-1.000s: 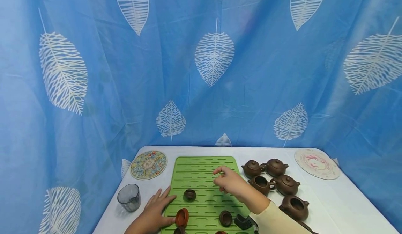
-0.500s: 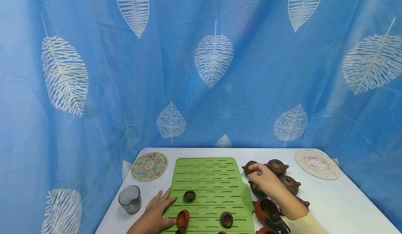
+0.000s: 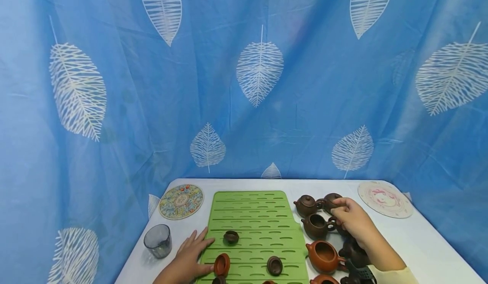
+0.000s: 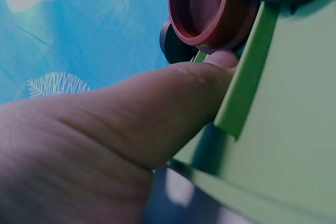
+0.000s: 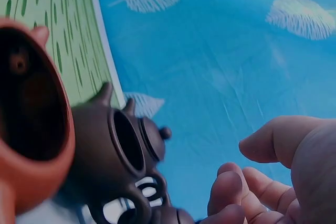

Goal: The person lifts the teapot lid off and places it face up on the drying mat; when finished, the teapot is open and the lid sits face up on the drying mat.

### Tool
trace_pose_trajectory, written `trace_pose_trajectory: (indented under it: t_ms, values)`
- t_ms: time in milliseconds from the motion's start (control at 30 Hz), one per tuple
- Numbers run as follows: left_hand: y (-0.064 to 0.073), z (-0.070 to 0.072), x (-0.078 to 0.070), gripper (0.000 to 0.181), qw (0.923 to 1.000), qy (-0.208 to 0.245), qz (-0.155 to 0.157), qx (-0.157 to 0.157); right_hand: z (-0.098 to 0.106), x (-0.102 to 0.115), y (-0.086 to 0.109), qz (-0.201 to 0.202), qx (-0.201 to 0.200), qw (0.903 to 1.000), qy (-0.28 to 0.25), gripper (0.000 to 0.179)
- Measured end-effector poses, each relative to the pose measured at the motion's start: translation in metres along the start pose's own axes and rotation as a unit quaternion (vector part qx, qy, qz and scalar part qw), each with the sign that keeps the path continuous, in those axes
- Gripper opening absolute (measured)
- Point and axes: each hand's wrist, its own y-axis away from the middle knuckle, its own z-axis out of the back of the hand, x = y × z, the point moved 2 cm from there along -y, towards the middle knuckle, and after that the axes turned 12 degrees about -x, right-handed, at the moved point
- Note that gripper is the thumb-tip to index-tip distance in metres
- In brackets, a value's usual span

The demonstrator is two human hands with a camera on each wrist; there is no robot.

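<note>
My left hand [image 3: 188, 256] rests at the left edge of the green mat [image 3: 249, 212] with its fingers spread. Its thumb [image 4: 178, 93] lies against an orange-red teapot lid [image 3: 222, 265] in the left wrist view. My right hand [image 3: 354, 222] hovers over brown teapots at the right, partly covering the back one [image 3: 331, 201]. In the right wrist view its thumb [image 5: 262, 148] and bent fingers stand apart with nothing between them. Beside it are a lidded brown teapot [image 3: 306, 207], a lidless brown teapot [image 3: 310, 231] and a lidless orange teapot [image 3: 331, 266].
Brown lids [image 3: 231, 237] lie on the mat, one [image 3: 274, 267] nearer the front. A grey glass cup [image 3: 157, 241] and a patterned disc [image 3: 181, 202] are at the left of the white table [image 3: 423, 241]. A pale disc [image 3: 385, 199] lies back right; a blue curtain [image 3: 305, 84] hangs behind.
My right hand has moved rightward from above the mat to over the brown teapots. The orange teapots, covered by the arm earlier, now show. The left hand has stayed in place.
</note>
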Motion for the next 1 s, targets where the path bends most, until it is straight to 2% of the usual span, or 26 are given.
trace_pose_trajectory:
  t_ms: [200,400,567,767,1000]
  values:
    - [0.001,0.000,0.002,0.085,1.0000,0.003,-0.001,-0.002,0.018,-0.011,-0.002,-0.003,-0.008,0.9997,0.023,0.047]
    - [0.002,0.001,-0.001,0.086,1.0000,0.006,-0.005,0.005,0.030,-0.021,-0.005,0.007,-0.012,0.9955,0.094,0.053]
    - [0.000,0.003,-0.004,0.085,0.9999,-0.011,-0.003,0.000,0.036,-0.032,-0.010,0.008,-0.008,0.9900,0.141,0.050]
    - [-0.001,0.000,0.000,0.084,0.9998,-0.020,-0.007,-0.003,0.038,-0.047,-0.010,-0.006,-0.001,0.9906,0.137,0.045]
    - [-0.006,-0.003,0.016,0.085,0.9998,0.001,-0.017,0.003,0.037,-0.053,-0.011,-0.018,-0.002,0.9902,0.139,0.059]
